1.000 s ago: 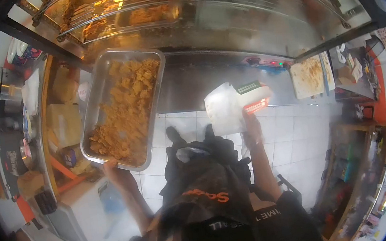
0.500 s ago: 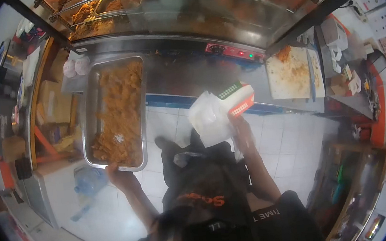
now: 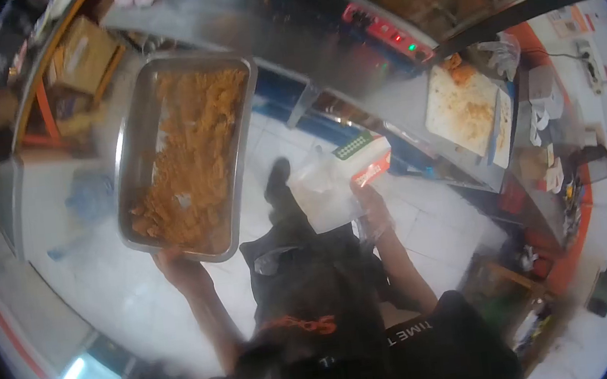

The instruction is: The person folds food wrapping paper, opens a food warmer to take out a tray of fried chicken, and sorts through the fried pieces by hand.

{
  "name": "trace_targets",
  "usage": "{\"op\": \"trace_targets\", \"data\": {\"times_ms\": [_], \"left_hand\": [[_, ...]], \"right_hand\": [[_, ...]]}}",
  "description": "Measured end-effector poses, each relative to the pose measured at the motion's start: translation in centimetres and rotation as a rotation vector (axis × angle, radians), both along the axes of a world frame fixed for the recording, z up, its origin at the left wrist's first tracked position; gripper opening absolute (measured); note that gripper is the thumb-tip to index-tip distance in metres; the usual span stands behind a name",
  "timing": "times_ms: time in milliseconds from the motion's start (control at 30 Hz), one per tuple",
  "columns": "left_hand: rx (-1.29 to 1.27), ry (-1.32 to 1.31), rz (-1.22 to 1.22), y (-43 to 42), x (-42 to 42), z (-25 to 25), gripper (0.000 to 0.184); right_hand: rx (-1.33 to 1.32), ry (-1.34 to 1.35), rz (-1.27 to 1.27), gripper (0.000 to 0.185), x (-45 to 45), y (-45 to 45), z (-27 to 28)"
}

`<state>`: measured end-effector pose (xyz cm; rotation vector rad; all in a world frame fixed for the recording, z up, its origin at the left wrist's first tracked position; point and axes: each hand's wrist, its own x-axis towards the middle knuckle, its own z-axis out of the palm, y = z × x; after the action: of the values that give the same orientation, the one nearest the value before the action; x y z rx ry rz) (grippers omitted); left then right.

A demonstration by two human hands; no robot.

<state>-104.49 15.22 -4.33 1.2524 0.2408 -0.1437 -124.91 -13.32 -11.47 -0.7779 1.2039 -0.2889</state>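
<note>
My left hand (image 3: pixel 179 267) grips the near end of a deep metal tray (image 3: pixel 124 187). Brown pieces of what looks like fried food (image 3: pixel 199 156) fill much of the tray, leaving its left side bare. My right hand (image 3: pixel 375 215) is closed on a small white food box (image 3: pixel 363 156) with green and red printed sides. Against that box hangs a whitish translucent plastic bag (image 3: pixel 319 195), also held by the right hand. Both hands are out in front of my dark apron, with the tray to the left and the box to the right.
Ahead runs a metal counter (image 3: pixel 286 34) with a red control panel (image 3: pixel 387 32). A stained white cutting board (image 3: pixel 459 108) lies at its right end. Cardboard boxes (image 3: pixel 82 54) sit on a shelf at the left. Below stretches a white tiled floor (image 3: pixel 426 217).
My view has turned, so the counter now slants down to the right. The tray has come away from the counter's edge, still in my left hand. The right hand keeps the box and bag.
</note>
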Motion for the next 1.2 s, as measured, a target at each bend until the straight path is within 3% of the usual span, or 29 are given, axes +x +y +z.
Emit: {"op": "trace_targets", "data": {"times_ms": [133,233,300,367,400,467,500,567,633,667,733,800,833,867,967,1000,1033,1067,1100,1167,1200], "left_hand": [[0.000,0.045,0.095,2.2,-5.8,-2.1,0.065],[-0.009,0.152,0.131,3.0,-9.1,-5.1,0.069],[0.009,0.196,0.147,2.7,-10.5,-6.5,0.067],[0.032,0.247,0.164,2.5,-12.0,-8.9,0.066],[0.108,0.308,0.186,2.8,-13.0,-10.4,0.067],[0.127,0.348,0.203,4.2,-15.3,-14.2,0.062],[0.139,0.377,0.207,5.6,-16.9,-16.4,0.062],[-0.003,0.428,0.258,8.4,-19.8,-20.3,0.053],[0.182,0.405,0.242,7.0,-23.1,-22.3,0.047],[0.468,0.385,0.125,6.2,-24.6,-23.0,0.046],[0.690,0.491,0.097,2.8,-25.7,-24.1,0.045],[0.202,0.585,0.221,4.7,-25.5,-26.5,0.047],[-0.211,0.544,0.238,6.0,-27.0,-28.2,0.049],[-0.212,0.546,0.230,4.0,-28.1,-28.7,0.049],[-0.340,0.556,0.119,1.7,-30.5,-30.4,0.050],[-0.139,0.562,0.076,1.2,-31.2,-30.5,0.051],[-0.040,0.555,0.049,0.2,-31.8,-30.8,0.052],[0.059,0.549,0.024,-1.3,-31.9,-30.9,0.052],[-0.283,0.563,0.037,-2.0,-32.3,-31.1,0.053],[-0.625,0.565,0.042,-2.6,-33.7,-31.3,0.053],[-0.132,0.628,-0.022,-2.8,-34.2,-31.1,0.050]], "right_hand": [[0.029,0.095,0.183,0.036,-5.2,1.8,-3.4],[-0.205,0.072,0.311,0.040,-10.4,0.0,-7.6],[-0.028,0.076,0.090,0.046,-12.1,-1.2,-8.9],[-0.362,0.199,0.274,0.047,-13.3,-2.5,-9.8],[-0.766,0.328,0.551,0.045,-14.1,-4.5,-10.9],[-0.617,0.309,0.363,0.041,-15.4,-8.2,-13.3],[-0.067,0.179,-0.114,0.039,-14.8,-9.7,-13.2],[-0.119,0.173,-0.197,0.036,-13.5,-11.5,-14.3],[-0.317,0.203,-0.128,0.032,-14.3,-15.9,-16.9],[-0.491,0.261,-0.045,0.030,-15.1,-18.4,-18.6],[-0.531,0.160,-0.049,0.029,-17.0,-24.0,-21.8],[-0.721,0.188,0.109,0.031,-18.0,-28.2,-25.1],[-0.929,0.337,0.302,0.033,-19.2,-31.2,-26.7],[-1.152,0.497,0.461,0.036,-20.4,-34.2,-28.2],[-0.797,0.056,0.009,0.034,-18.3,-37.2,-27.9],[-0.666,-0.087,-0.142,0.034,-16.8,-37.5,-26.8],[-1.104,0.421,0.318,0.038,-15.5,-36.2,-25.3],[-1.578,1.002,0.622,0.041,-14.1,-34.6,-23.7],[-1.577,1.004,0.610,0.041,-15.1,-36.4,-24.3],[-1.497,0.854,0.629,0.045,-17.0,-40.0,-25.4],[-1.468,0.804,0.631,0.047,-17.6,-40.8,-25.7]]}}
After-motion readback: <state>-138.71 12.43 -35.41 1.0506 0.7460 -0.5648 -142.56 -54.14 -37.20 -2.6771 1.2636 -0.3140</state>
